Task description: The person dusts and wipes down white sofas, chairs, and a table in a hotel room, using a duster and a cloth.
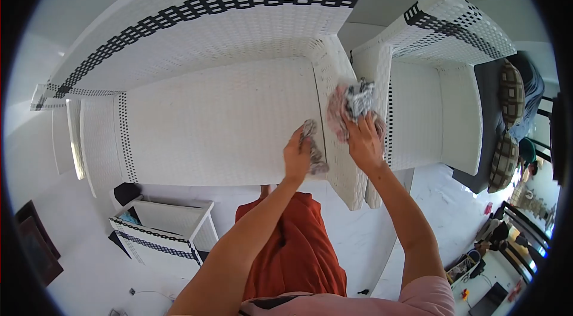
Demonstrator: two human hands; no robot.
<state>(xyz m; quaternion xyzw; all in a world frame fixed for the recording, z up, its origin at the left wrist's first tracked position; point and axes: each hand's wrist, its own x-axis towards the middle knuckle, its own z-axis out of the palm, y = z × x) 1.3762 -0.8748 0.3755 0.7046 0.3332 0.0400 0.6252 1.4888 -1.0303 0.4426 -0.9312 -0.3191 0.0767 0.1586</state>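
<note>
My left hand [296, 156] is closed around a crumpled grey-brown patterned cloth [313, 148], held at the right end of a white woven sofa seat [215, 119]. Beside it, my right hand [365, 144] presses on a bunched cloth [338, 114] in pink with a grey-and-white part. That cloth lies over the top of the sofa's right armrest [343, 176] and is slightly blurred. The fingers of my right hand are bent onto it, and part of the cloth hides beneath them.
A matching white woven armchair [416, 113] stands close against the sofa's right side. Farther right are checked cushions [511, 92] on a dark seat. At lower left stands a low white woven table [164, 220]. The floor [436, 202] is pale tile.
</note>
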